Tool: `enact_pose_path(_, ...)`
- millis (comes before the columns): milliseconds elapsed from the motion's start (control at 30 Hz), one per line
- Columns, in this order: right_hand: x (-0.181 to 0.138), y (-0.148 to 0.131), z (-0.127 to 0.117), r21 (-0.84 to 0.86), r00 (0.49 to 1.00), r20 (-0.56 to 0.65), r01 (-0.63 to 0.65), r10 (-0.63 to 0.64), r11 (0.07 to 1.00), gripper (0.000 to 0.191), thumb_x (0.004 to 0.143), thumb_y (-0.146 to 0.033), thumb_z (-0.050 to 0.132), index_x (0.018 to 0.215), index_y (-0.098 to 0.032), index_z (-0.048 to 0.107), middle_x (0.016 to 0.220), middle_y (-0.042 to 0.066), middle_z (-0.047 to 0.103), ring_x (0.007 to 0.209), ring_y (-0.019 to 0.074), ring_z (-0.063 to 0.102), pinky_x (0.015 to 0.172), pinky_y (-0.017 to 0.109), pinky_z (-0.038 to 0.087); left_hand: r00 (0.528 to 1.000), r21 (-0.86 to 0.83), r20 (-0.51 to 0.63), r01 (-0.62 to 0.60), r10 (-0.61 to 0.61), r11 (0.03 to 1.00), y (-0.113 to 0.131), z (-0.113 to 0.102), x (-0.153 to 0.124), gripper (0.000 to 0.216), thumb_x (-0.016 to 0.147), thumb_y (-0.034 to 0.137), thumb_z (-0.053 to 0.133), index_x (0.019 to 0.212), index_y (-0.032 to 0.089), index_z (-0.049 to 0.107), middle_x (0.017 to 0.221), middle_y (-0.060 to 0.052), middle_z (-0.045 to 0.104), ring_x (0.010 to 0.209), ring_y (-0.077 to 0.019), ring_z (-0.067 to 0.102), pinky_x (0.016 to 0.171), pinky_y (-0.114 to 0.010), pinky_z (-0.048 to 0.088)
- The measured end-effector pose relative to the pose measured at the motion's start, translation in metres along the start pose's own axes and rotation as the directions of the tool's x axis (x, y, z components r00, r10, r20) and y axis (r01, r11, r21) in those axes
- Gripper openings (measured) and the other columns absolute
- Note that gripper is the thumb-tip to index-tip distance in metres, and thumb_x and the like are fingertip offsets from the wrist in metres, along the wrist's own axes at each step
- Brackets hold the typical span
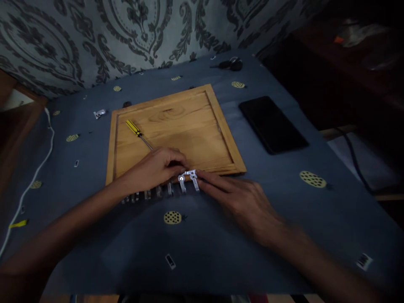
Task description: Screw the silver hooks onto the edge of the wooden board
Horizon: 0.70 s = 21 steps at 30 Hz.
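Several small silvery metal brackets stand in a row along the near edge of a framed wooden board (176, 122). At the right end of the row is a bright metal bracket (194, 181) with a flat, holed top and a leg pointing toward me. My left hand (158, 168) reaches over the row, thumb and fingers pinched at the left side of this bracket's top. The fingertips of my right hand (243, 200) press on its right side; the right thumb is hidden. A yellow-and-black screwdriver (134, 128) lies on the board, its tip behind my left hand.
A black phone (271, 124) lies right of the board on the blue pineapple-print cloth (202, 252). Another metal piece (99, 113) rests at the left, keys (233, 63) at the back. A white cable (34, 174) runs down the left edge. Behind is a patterned wall (142, 33).
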State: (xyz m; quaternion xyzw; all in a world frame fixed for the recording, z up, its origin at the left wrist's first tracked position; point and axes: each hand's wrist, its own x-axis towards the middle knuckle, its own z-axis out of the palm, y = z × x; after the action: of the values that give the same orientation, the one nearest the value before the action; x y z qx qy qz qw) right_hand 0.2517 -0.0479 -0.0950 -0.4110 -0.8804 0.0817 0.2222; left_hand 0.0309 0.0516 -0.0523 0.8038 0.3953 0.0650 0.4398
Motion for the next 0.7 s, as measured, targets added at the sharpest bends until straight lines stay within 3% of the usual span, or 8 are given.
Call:
enact_pose_path(467, -0.0001, 0.0000, 0.0014, 0.000, 1.000, 0.002, -0.004, 0.004, 1.000, 0.058, 0.084, 0.008, 0.047, 0.130, -0.020, 0.067, 0.137, 0.007, 0.068, 0.101, 0.0202, 0.075, 0.076, 0.030, 0.065, 1.000, 0.007, 0.022, 0.017, -0.017, 1.000, 0.0005, 0.0017, 0.0013, 0.013, 0.087, 0.020, 0.063, 0.084, 0.016, 0.075, 0.084, -0.004, 0.075, 0.080, -0.0159, 0.068, 0.074, -0.027, 0.051)
enact_pose_path(700, 0.0035, -0.0028, 0.0016, -0.062, 1.000, 0.003, -0.012, 0.012, 0.998, 0.057, 0.083, 0.010, 0.045, 0.126, -0.020, 0.069, 0.133, 0.006, 0.070, 0.093, 0.0177, 0.077, 0.072, 0.027, 0.065, 0.998, 0.014, 0.006, 0.059, -0.059, 0.998, -0.0028, 0.0000, -0.0028, 0.012, 0.086, 0.020, 0.061, 0.086, 0.016, 0.072, 0.078, -0.003, 0.073, 0.072, -0.0145, 0.065, 0.067, -0.025, 0.049)
